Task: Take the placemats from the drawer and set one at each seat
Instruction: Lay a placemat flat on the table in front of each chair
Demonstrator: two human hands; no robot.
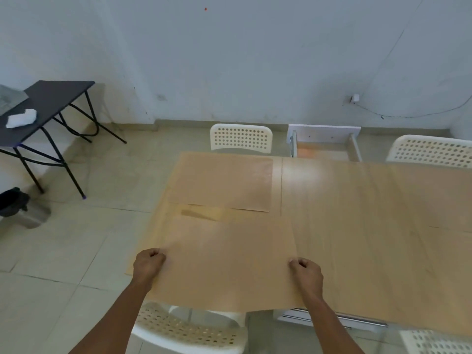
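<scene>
A tan placemat (227, 261) lies over the near left end of the light wooden table (357, 221), its near edge hanging past the table's rim. My left hand (149, 261) grips its left edge and my right hand (305, 273) grips its right edge. A second tan placemat (224, 181) lies flat at the far left seat, in front of a white perforated chair (241, 137). Across the table, an open white drawer (324, 144) sticks out from the far side.
White perforated chairs stand at the near left (189, 330), near right (434, 342) and far right (431, 150). A black folding table (51, 98) with a white cloth stands at the left wall. A dark bin (15, 203) sits on the tiled floor at left.
</scene>
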